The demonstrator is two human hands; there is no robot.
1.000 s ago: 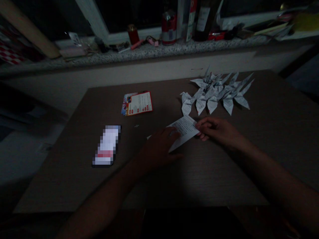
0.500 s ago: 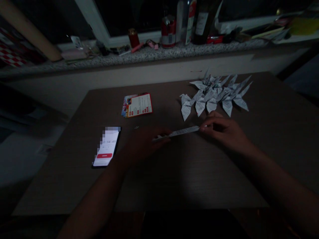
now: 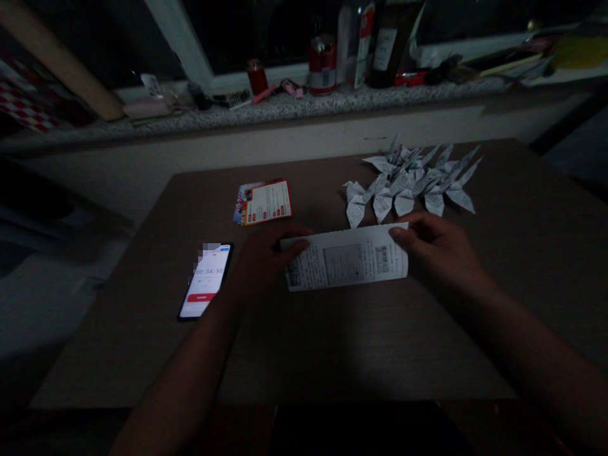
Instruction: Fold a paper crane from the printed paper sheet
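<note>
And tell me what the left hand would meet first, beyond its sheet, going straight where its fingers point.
Likely the right hand, holding the other end of the printed sheet, though depth is unclear.

This looks like a room in a home, though which room cannot be told. A speckled stone windowsill [image 3: 228,118] runs beneath a white-framed window [image 3: 183,38] with dark panes, crowded with household clutter: a red drink can [image 3: 323,69], a clear bottle [image 3: 350,47], a dark bottle [image 3: 384,50] with a pale label and a small red jar [image 3: 257,79]. Below, a wood-grain counter [image 3: 128,342] by a plain pale wall [image 3: 285,142] bears a lit smartphone [image 3: 205,285], printed cards [image 3: 266,204] and folded paper birds [image 3: 403,185].
</note>
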